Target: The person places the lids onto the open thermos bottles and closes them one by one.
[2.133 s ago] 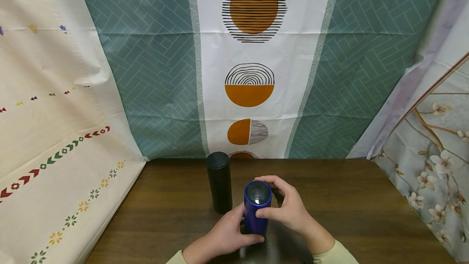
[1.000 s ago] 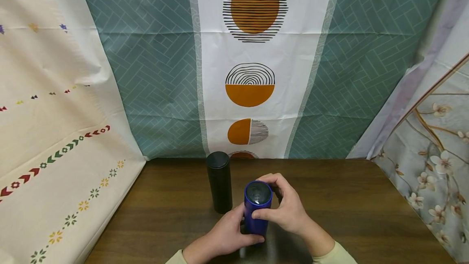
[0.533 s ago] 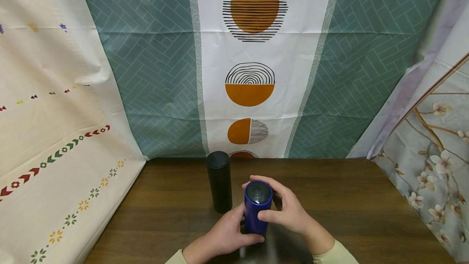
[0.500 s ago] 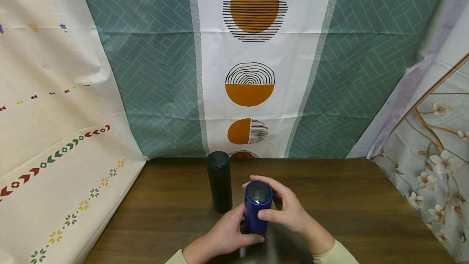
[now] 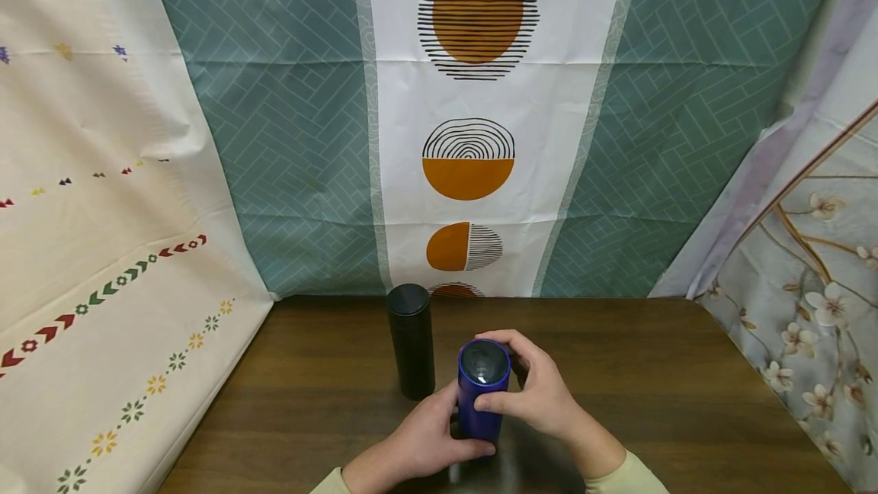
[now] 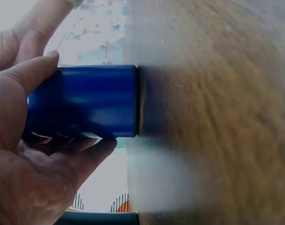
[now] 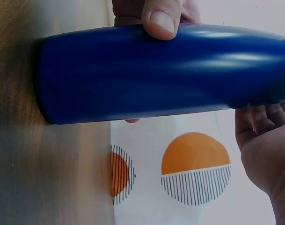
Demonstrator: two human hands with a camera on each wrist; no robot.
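A blue thermos flask (image 5: 478, 424) with a dark, shiny top stands upright on the table, its base against the wood in the left wrist view. My left hand (image 5: 428, 434) grips its lower body, thumb in front and fingers round the far side. Near the top, my right hand (image 5: 545, 393) holds the flask from the right, thumb on the front and fingers behind. Most of those right fingers are hidden in the head view. A black thermos flask (image 5: 413, 353) stands upright just behind and left of the blue one, untouched.
The dark wooden table (image 5: 652, 387) ends at the back against a green and white patterned cloth (image 5: 302, 174). A cream embroidered cloth (image 5: 103, 288) hangs at the left, and a floral cloth (image 5: 816, 311) at the right.
My right hand's fingers have drawn back rightward round the flask's top, while its thumb has slid slightly left. The left hand and both flasks stay in place.
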